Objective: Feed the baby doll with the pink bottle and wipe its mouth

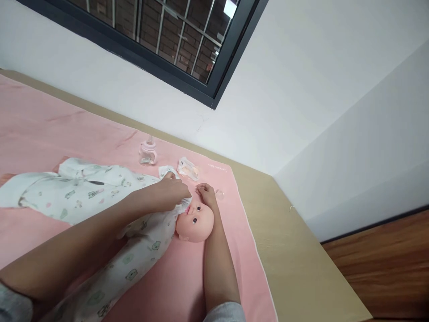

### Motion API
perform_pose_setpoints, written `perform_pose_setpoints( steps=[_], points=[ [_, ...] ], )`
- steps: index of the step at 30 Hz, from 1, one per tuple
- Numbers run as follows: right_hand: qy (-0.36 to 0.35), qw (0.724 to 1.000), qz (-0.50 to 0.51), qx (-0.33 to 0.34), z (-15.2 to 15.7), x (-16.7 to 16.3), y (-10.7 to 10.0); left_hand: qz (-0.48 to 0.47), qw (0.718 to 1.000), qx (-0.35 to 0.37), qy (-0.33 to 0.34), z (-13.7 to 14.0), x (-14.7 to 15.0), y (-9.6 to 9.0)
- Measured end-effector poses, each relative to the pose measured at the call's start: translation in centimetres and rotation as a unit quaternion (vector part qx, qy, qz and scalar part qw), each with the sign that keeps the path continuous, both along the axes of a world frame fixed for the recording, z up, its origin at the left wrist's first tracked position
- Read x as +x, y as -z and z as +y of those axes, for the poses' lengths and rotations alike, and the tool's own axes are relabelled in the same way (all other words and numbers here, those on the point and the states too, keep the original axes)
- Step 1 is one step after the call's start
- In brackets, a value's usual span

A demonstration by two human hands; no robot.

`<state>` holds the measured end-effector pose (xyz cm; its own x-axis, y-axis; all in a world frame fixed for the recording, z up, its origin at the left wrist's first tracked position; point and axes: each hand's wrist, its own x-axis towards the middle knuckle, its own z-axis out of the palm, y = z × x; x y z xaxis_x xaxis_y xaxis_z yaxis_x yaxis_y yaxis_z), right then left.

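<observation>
A baby doll [201,223] lies on its back across a pink mat [187,277] on a light-wood table [295,250], its head towards the mat's right edge and its feet towards the left. Its printed suit [90,190] looks soft and loose. The left hand [172,192] is above the doll's chin with fingers curled in; white fabric [183,205] shows beneath them, against the doll's mouth. Whether the fingertips pinch it, or whether it is collar or loose cloth, I cannot tell. The right hand [206,194] rests beyond the doll's head, loosely curved with nothing visible in it, its forearm against the crown.

Near the mat's far edge stands a pink-topped baby bottle [148,152]; a small clear packet [187,169] lies nearer the far right corner, and a clear pacifier [219,193] sits just inside the right edge.

I judge the doll light, with a firm, smooth head that could roll or slip; a palm under the nape and another beneath the torso should hold best, since the suit alone would bunch.
</observation>
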<state>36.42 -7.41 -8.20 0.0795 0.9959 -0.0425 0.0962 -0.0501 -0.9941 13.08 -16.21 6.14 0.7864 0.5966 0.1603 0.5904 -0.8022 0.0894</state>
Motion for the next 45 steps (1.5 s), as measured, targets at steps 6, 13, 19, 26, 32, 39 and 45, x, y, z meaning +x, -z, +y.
perform_pose_setpoints(
  steps=[6,13,19,26,32,39,45],
  points=[
    [0.034,0.999,0.008,0.028,0.0,0.0,0.5,0.074,0.995,-0.041,-0.054,-0.4,0.7,-2.8],
    [0.040,0.999,-0.002,0.022,0.3,0.1,0.9,0.048,0.998,-0.031,-0.034,-0.2,0.5,-2.5],
    [0.039,0.999,-0.015,0.022,0.1,-0.1,0.8,0.001,0.999,-0.027,-0.020,0.0,0.7,-2.1],
    [0.059,0.996,-0.067,0.002,-0.8,-1.0,-1.1,0.011,0.999,-0.030,-0.025,0.3,1.0,-2.0],
    [0.060,0.995,-0.085,0.000,-1.9,-1.8,-2.9,-0.055,0.998,0.012,-0.031,0.8,1.5,-0.2],
    [0.062,0.995,-0.084,-0.006,-1.8,-1.9,-3.0,-0.055,0.998,0.000,-0.010,0.3,0.9,-1.2],
    [0.061,0.995,-0.072,-0.012,-1.1,-1.4,-2.0,-0.090,0.994,-0.010,0.065,-0.1,-0.2,-0.9]
  ],
)
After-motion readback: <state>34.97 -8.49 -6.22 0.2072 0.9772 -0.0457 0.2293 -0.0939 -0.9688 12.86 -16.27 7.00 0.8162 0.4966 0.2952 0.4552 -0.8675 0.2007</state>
